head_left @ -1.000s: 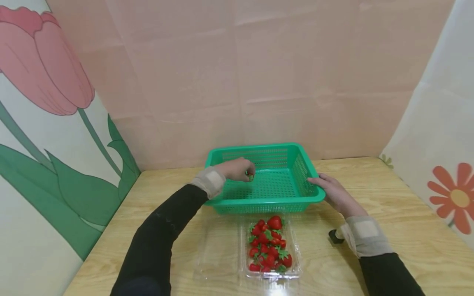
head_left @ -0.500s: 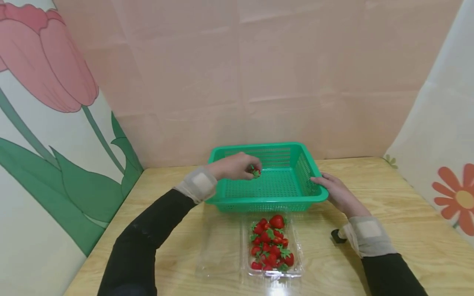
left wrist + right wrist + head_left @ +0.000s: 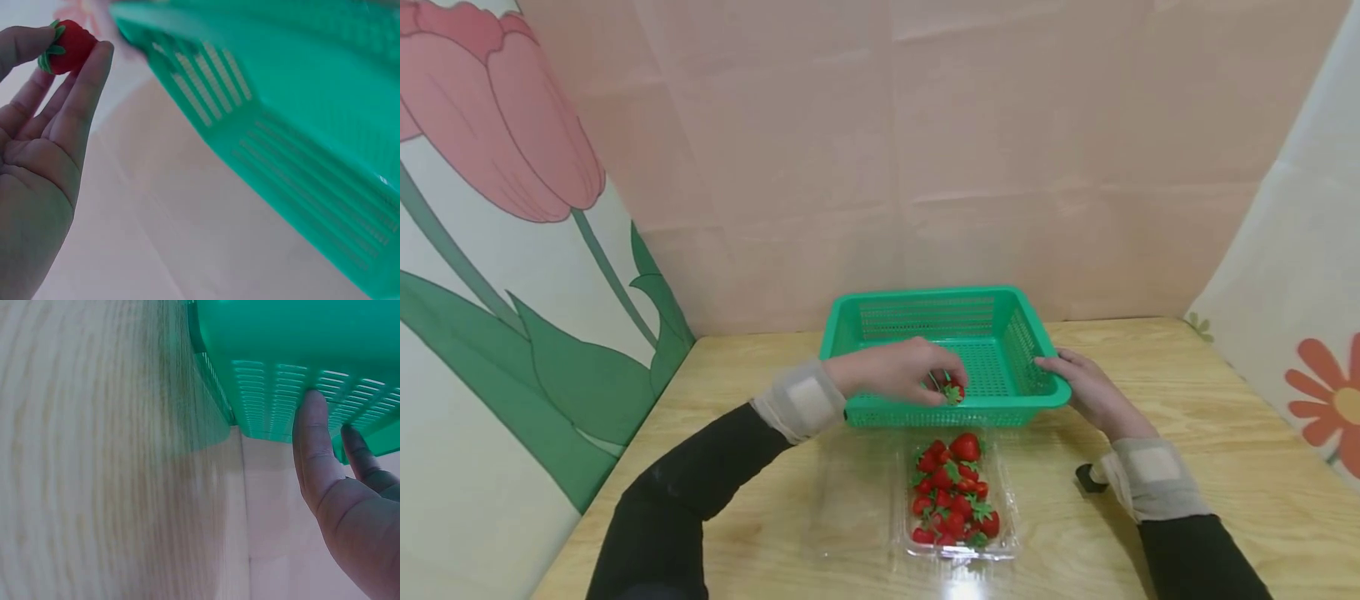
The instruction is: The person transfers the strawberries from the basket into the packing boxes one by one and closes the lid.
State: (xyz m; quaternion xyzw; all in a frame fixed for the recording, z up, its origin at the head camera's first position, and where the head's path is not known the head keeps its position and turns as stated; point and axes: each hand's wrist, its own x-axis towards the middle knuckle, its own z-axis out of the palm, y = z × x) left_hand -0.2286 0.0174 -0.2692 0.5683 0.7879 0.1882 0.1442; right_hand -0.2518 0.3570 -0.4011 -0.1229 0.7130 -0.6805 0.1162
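My left hand (image 3: 906,371) pinches a strawberry (image 3: 953,392) above the front rim of a green plastic basket (image 3: 940,412). In the left wrist view, thumb and fingertips hold the red strawberry (image 3: 72,47) with its green leaves toward the thumb. My right hand (image 3: 1093,392) grips the basket's right rim, its thumb over the edge; in the right wrist view its fingers (image 3: 315,444) lie along the slotted outer wall. Before the basket, several strawberries (image 3: 951,492) fill one half of a clear plastic clamshell box (image 3: 1011,533).
The clamshell's transparent lid (image 3: 853,508) lies unfolded to the left of the fruit. Under everything is a wooden table (image 3: 760,517), backed by a pink sheet (image 3: 880,167). Flower-printed panels (image 3: 512,167) stand at both sides.
My left hand has moved right and nearer with the strawberry, from over the inside of the basket to its front rim. The right hand keeps its hold on the basket.
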